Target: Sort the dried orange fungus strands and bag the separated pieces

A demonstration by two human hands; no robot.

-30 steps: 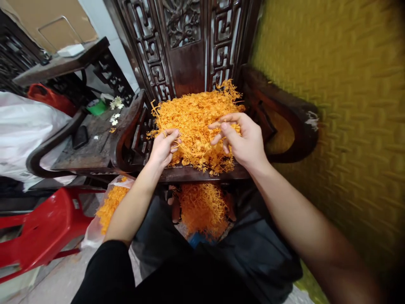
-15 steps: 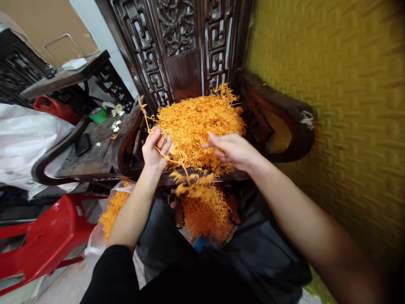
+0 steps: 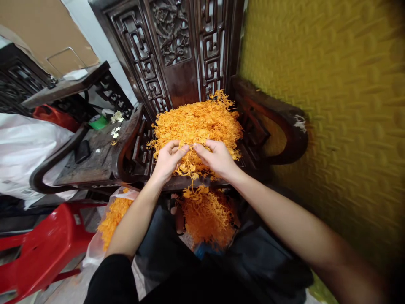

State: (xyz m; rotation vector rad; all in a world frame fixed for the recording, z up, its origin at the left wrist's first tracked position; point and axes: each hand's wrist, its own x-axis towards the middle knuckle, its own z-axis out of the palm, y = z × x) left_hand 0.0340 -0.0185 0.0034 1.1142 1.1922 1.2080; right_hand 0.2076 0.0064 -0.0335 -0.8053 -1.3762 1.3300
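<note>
A large heap of orange plastic sprigs (image 3: 202, 118) lies on the seat of a dark carved wooden chair. In front of it, my left hand (image 3: 169, 159) pinches a thin orange plastic stem with thumb and fingers. My right hand (image 3: 219, 158) is closed at the same spot, thumb near the left thumb, its fingertips on the stem. From between the hands an orange sprig (image 3: 192, 177) dangles past the seat's front edge. The exact point of contact is too small to make out. Below, between my knees, sits a second orange pile (image 3: 207, 217).
A plastic bag of orange pieces (image 3: 115, 215) stands at my left, beside a red plastic chair (image 3: 47, 240). On the wooden side table (image 3: 98, 162) are white flowers (image 3: 116, 122), green tape (image 3: 98, 122) and a dark object (image 3: 82, 151). The chair's curved armrest (image 3: 289, 122) adjoins a yellow textured surface (image 3: 332, 105).
My right hand has moved left and down to meet the left hand. My left hand has shifted right and slightly lower with the sprig. The view has tilted slightly.
</note>
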